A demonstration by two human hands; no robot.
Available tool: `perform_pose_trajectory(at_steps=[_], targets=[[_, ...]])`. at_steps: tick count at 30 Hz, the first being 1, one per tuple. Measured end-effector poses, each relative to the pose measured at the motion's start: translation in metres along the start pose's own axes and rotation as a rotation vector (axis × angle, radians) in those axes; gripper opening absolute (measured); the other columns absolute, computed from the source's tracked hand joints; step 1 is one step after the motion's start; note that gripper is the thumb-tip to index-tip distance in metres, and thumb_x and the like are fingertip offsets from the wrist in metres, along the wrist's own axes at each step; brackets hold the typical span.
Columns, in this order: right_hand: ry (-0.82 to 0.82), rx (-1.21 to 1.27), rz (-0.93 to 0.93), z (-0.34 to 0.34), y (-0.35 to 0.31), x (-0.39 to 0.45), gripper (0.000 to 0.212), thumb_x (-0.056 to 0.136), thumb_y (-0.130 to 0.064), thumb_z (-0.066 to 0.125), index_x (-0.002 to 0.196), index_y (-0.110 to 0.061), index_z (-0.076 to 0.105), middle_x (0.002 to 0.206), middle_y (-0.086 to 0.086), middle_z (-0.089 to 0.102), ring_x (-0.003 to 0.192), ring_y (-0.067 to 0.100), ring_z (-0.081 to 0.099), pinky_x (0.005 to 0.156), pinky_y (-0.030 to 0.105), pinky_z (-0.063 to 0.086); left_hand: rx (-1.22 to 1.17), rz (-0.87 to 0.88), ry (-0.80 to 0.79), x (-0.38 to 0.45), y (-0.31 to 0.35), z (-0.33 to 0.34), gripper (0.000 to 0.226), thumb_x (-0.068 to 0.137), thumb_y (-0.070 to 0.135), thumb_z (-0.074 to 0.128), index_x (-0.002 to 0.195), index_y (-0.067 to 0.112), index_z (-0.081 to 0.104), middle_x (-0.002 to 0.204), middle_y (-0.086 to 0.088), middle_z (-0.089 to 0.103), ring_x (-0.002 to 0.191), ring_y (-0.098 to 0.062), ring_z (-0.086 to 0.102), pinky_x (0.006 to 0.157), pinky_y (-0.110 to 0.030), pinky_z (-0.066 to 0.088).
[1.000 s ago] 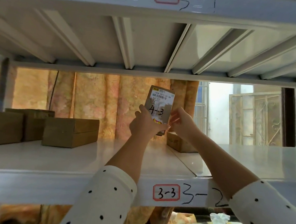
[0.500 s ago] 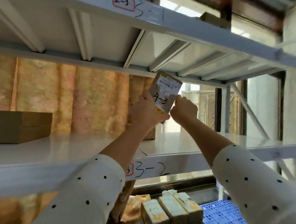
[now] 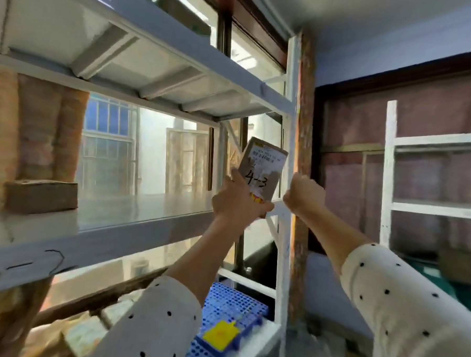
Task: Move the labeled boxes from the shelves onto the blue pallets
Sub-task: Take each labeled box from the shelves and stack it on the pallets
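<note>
A small cardboard box (image 3: 262, 170), with a white barcode label and "4-3" handwritten on it, is held upright by my left hand (image 3: 238, 203), which grips its lower left corner in front of the shelf's right end. My right hand (image 3: 304, 194) hovers just right of the box with fingers curled; a narrow gap shows between them. A blue pallet (image 3: 230, 309) with a grid top lies low down under the shelf, below my left forearm. Another brown box (image 3: 41, 195) rests on the shelf marked "3-2" (image 3: 122, 227) at the left.
The white rack's upright post (image 3: 283, 262) stands right behind the held box. A yellow piece (image 3: 220, 334) lies on the pallet. A box (image 3: 183, 11) sits on the top shelf. A second white rack (image 3: 432, 207) stands at the right. Blurred boxes lie at the lower left.
My view has swung right along the rack to its end post. Both hands carried the 4-3 box out to the right, and my right hand has come off its edge.
</note>
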State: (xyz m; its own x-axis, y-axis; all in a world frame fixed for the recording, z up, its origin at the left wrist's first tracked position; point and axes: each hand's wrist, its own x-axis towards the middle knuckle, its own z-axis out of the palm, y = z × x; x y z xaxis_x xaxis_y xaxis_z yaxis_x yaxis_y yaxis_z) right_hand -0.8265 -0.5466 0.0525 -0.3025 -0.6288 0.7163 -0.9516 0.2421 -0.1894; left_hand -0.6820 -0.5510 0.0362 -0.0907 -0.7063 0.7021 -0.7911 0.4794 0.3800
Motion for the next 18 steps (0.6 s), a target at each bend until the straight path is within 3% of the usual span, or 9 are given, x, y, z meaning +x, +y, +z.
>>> perform_pose_trajectory(at_steps=[7,11,18], targets=[[-0.096,-0.045,0.017,0.045,0.103,0.001,0.026,0.092,-0.014,0.045,0.116,-0.004,0.048,0.116,0.016,0.057,0.107,0.033,0.056,0.080,0.036,0.044,0.057,0.020,-0.070,-0.011,0.045,0.095,0.103,0.066,0.062,0.073,0.138,0.007,0.024,0.125,-0.012,0.046,0.113,-0.029,0.053,0.087,-0.040,0.051],[-0.201,-0.085,-0.032,0.076,0.143,0.014,0.035,0.094,-0.020,0.045,0.125,-0.004,0.045,0.125,0.016,0.053,0.115,0.033,0.052,0.088,0.039,0.044,0.160,0.053,-0.094,-0.007,0.061,0.148,0.102,0.068,0.061,0.072,0.140,0.008,0.024,0.126,-0.011,0.046,0.112,-0.027,0.052,0.083,-0.036,0.049],[-0.424,-0.123,-0.143,0.141,0.179,0.023,0.047,0.093,-0.032,0.051,0.132,-0.008,0.039,0.133,0.014,0.046,0.123,0.031,0.045,0.092,0.039,0.042,0.154,-0.099,-0.191,-0.009,0.060,0.230,0.107,0.066,0.062,0.073,0.142,0.007,0.021,0.132,-0.014,0.043,0.117,-0.031,0.050,0.089,-0.039,0.046]])
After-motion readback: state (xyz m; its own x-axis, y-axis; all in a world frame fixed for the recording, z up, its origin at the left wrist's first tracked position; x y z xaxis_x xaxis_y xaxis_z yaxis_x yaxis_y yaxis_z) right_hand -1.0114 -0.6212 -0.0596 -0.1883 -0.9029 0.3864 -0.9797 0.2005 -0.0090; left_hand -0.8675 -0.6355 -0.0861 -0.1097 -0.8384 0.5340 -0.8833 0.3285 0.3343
